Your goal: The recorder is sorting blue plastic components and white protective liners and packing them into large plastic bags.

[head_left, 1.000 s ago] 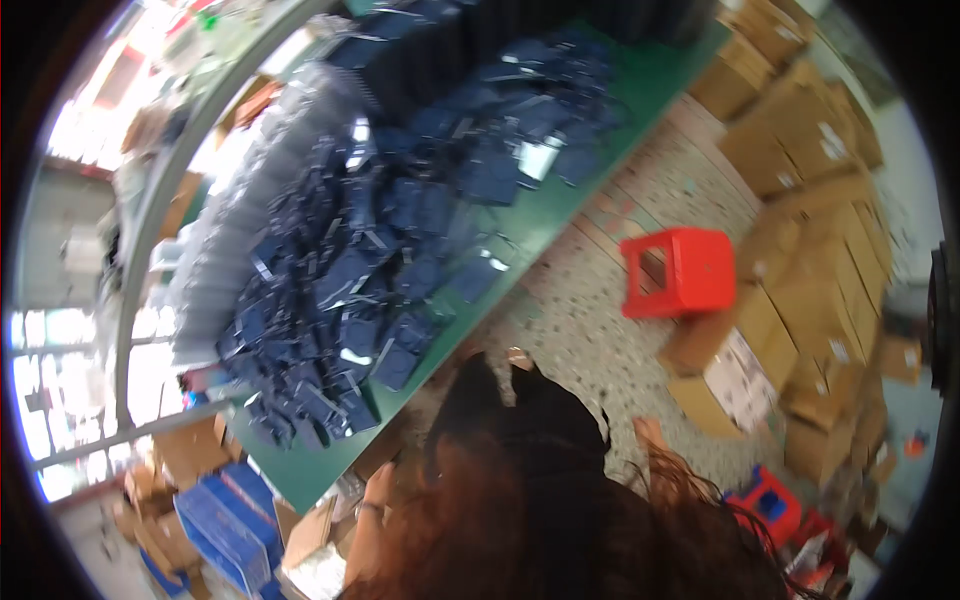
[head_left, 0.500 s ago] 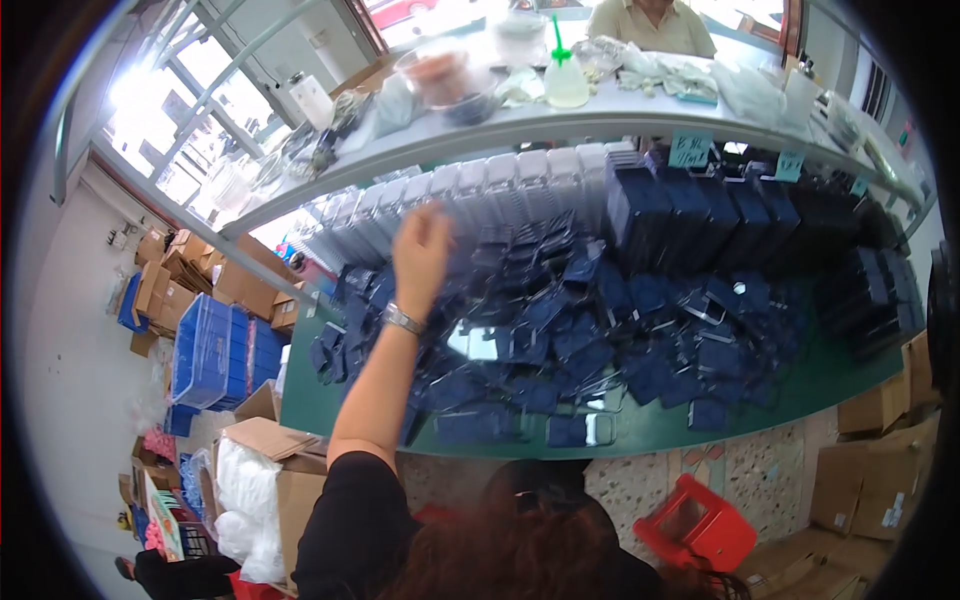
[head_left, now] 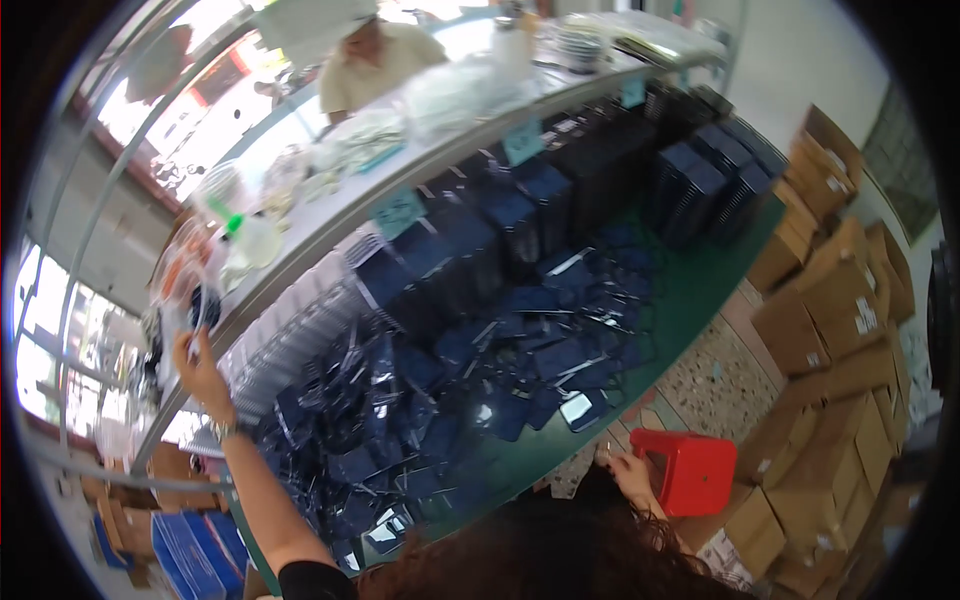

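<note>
My left hand (head_left: 203,378) is raised at the shelf's left end, beside a clear tub (head_left: 188,262) with orange and dark contents. Its fingers are curled around something see-through that I cannot make out. Low on the right, my right hand (head_left: 630,474) hangs between the table's near edge and a red plastic stool (head_left: 685,470). Its fingertips are pinched together on something small and pale, too blurred to name. Many small flat dark-blue rectangular pieces (head_left: 440,430), some with shiny frames, lie heaped across the green table (head_left: 690,290).
Behind the heap stand rows of clear pieces (head_left: 300,315) and dark-blue stacks (head_left: 450,250), under a shelf (head_left: 330,215) loaded with bags and a green-capped squeeze bottle (head_left: 258,240). Cardboard boxes (head_left: 825,320) line the right; blue crates (head_left: 195,545) stand lower left. A person (head_left: 375,65) sits beyond the shelf.
My view has swung to the right and tilted. The left hand has gone from above the clear rows to the shelf's left end. My right hand has come into view near the stool.
</note>
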Motion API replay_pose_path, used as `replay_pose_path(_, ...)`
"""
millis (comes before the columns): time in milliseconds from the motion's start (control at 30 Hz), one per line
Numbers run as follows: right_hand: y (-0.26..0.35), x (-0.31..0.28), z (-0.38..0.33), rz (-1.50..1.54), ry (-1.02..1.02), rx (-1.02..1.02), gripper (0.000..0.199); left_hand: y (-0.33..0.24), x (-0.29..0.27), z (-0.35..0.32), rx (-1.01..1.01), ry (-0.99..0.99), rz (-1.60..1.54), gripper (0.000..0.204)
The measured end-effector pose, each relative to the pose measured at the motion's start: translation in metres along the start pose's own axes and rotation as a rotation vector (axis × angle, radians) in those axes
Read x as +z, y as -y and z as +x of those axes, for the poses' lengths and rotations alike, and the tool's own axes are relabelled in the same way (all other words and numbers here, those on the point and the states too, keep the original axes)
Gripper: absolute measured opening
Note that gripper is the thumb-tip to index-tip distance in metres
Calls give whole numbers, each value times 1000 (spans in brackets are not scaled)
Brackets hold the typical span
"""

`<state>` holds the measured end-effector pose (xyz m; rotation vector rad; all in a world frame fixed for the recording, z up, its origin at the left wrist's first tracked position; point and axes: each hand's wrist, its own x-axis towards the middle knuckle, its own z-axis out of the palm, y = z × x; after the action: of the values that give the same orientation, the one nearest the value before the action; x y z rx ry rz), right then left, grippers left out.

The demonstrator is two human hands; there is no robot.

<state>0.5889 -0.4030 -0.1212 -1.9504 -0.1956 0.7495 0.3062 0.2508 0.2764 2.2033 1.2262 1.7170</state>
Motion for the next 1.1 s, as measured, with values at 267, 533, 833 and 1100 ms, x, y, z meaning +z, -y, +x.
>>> replay_pose_path(267,256,-35,55,451,637,-137,38,-200,41,-196,97,500,-306,17)
replay_pose_path(533,218,-143,141,403,435,-143,35,-391,192,-448,-9,1013,-461,27)
replay_pose_path(833,107,-298,287,164,-50,141,26,-412,229,-473,-137,1223,-204,62)
replay_pose_path(1100,81,-346,384,380,-254,271,33,-378,222,-482,-130,1230,-136,50)
